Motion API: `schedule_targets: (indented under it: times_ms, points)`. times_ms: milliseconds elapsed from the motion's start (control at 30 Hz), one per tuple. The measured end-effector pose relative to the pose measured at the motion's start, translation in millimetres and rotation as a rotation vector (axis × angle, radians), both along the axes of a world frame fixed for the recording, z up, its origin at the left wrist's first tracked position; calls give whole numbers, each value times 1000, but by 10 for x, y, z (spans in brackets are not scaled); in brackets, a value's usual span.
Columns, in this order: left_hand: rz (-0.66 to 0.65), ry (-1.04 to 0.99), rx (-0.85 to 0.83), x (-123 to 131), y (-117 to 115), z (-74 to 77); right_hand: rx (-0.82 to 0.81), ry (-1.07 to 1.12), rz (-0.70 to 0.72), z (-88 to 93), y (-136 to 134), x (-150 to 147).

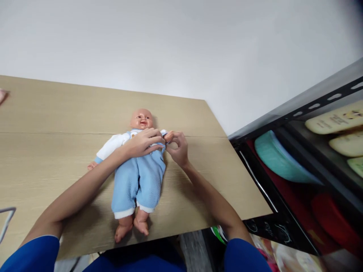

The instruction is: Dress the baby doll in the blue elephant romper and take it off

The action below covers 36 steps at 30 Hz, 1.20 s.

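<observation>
A baby doll [138,177] lies on its back on the table, its head toward the wall and its bare feet toward me. It wears light blue fleece overalls and a white top with blue cuffs. My left hand [144,142] rests across the doll's chest, with thumb and fingers closed around the sleeve of the arm on the right. At that arm's end, my right hand [178,148] bends its thumb and fingers in a pinch at the doll's small hand [169,136]. The cuff there is partly hidden by my fingers.
The wood-patterned table [210,189] meets a white wall [181,45] at the back. At the right stands a black rack [312,107] with bottles [334,120] and a turquoise bowl [283,158]. A pink item [2,95] and a white wire piece [8,223] show at the left edge.
</observation>
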<state>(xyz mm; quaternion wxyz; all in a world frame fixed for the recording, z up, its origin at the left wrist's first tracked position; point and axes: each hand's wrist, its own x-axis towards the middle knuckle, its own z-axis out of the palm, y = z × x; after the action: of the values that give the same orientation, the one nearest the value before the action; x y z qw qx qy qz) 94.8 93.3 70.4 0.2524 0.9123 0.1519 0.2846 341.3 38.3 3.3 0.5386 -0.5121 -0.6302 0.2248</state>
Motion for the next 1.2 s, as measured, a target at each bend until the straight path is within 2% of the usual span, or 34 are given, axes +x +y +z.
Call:
schedule_targets:
  times_ms: [133, 267, 333, 400, 533, 600, 667, 800, 900, 1033, 1200]
  points:
    - [29, -130, -123, -21, -45, 37, 38, -229, 141, -46, -32, -82]
    - [103, -240, -250, 43, 21, 1, 47, -310, 312, 2, -106, 33]
    - [124, -230, -286, 74, 78, -46, 9, -293, 348, 15, -162, 69]
    - [132, -184, -273, 90, 121, -101, -43, -171, 318, -7, -210, 54]
    - [159, -69, -206, 88, 144, -191, -200, 293, 189, -119, -207, -71]
    - [169, -34, -166, 86, 141, -220, -265, 409, 118, -159, -177, -126]
    - [171, -13, -140, 88, 136, -235, -250, 366, 32, -177, -159, -157]
    - [181, -19, -193, 96, 116, -231, -104, 200, -99, -225, -160, -178]
    - [212, -46, -209, 114, 100, -225, -164, 261, -76, -295, -113, -193]
    - [262, -92, -153, 140, 106, -238, -239, 370, -63, -332, 96, -235]
    - [351, -132, -130, 127, 134, -251, -415, 504, 72, -295, 346, -230]
